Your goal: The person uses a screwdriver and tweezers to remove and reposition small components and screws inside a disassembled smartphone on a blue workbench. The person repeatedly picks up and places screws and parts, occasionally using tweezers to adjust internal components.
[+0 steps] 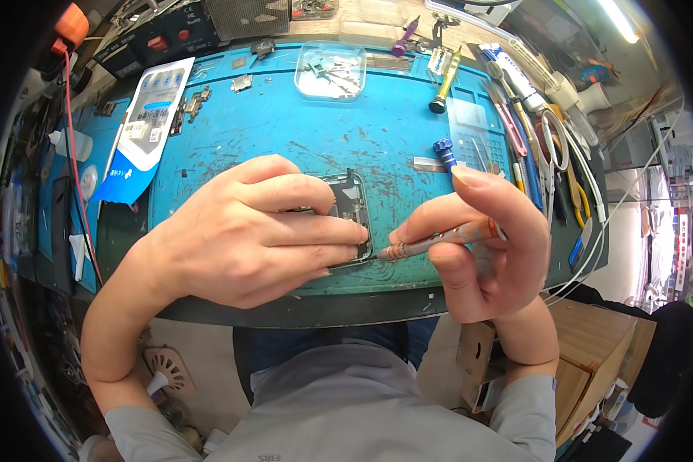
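Observation:
An opened phone [351, 202], its inner parts bare inside a thin frame, lies on the blue work mat [269, 123]. My left hand [258, 231] covers most of it, with fingers bent over the phone and fingertips pressing near its right side. What lies under the palm is hidden. In my right hand [489, 246] is a slim pen-shaped tool [431, 243], greyish with a copper-toned collar, pinched between thumb and fingers. Its dark tip meets or nearly meets the phone's lower right edge. Just beyond that hand lies a blue-handled small tool [444, 152].
A clear plastic box [331, 71] of small parts stands at the mat's far side. A yellow-green screwdriver [445, 81] lies to its right. Tweezers, scissors [554, 138] and pliers crowd the right edge. A white and blue package [148, 127] and small phone parts lie left.

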Action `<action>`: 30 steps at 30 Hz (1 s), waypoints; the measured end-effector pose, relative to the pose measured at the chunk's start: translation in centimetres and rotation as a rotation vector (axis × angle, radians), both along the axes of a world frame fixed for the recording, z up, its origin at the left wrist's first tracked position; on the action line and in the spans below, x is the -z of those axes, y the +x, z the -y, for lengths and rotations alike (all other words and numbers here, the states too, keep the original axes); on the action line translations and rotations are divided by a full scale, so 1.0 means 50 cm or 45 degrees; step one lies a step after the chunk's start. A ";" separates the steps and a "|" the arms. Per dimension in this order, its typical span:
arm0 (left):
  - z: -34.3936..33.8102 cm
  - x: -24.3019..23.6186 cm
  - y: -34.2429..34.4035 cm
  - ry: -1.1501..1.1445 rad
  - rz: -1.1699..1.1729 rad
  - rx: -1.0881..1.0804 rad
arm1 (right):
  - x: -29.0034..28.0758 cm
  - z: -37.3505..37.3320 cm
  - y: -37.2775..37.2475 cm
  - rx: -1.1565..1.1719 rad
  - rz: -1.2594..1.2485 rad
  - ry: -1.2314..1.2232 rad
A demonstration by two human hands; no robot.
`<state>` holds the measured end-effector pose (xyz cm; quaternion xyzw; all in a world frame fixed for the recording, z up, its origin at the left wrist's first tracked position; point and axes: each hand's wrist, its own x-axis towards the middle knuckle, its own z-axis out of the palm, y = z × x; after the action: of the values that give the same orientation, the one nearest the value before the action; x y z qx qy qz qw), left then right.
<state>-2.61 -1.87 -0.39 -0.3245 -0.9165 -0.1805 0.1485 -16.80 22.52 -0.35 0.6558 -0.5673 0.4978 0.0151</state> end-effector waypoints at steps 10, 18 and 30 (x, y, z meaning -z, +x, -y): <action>0.005 0.006 -0.001 -0.008 -0.032 0.025 | 0.005 0.002 0.005 0.006 0.084 -0.051; 0.000 0.006 -0.001 0.021 -0.031 0.024 | -0.004 -0.007 -0.008 0.039 -0.016 0.092; 0.004 -0.001 0.000 -0.044 0.027 0.042 | -0.013 -0.025 0.009 0.307 0.227 -0.012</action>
<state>-2.61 -2.06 -0.36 -0.3400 -0.9157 -0.1705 0.1301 -16.35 23.77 0.28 0.5361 -0.6386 0.5514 0.0276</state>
